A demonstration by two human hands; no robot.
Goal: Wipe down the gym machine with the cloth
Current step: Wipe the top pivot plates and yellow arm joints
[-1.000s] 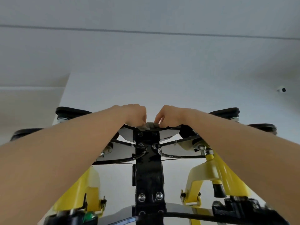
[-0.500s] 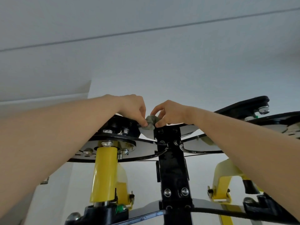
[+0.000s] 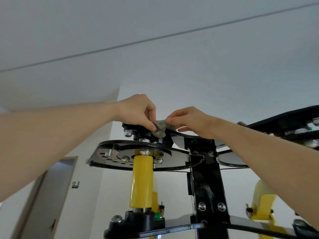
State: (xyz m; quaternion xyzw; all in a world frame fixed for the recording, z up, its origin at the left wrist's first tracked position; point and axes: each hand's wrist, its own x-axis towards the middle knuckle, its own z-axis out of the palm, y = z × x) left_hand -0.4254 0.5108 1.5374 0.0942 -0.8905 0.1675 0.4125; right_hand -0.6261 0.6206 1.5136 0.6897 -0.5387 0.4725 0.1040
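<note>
Item 1, cloth [image 3: 159,129]: I am logging a small grey-green rag, sitting bunched at frame centre against the machine's top fittings. Item 2, gym machine [image 3: 208,190]: black upright frame rising through lower centre, carrying a round perforated plate [image 3: 110,157]; a yellow cylinder [image 3: 141,180] is standing upright beneath it.

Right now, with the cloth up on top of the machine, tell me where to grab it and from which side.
Take the cloth by its bunched upper part, coming from above. It is wadded into a lump, so the top gives bulk to pinch, while its underside seems to lie against the black pulley hardware. The left hand and right hand pinch its two ends.
</note>
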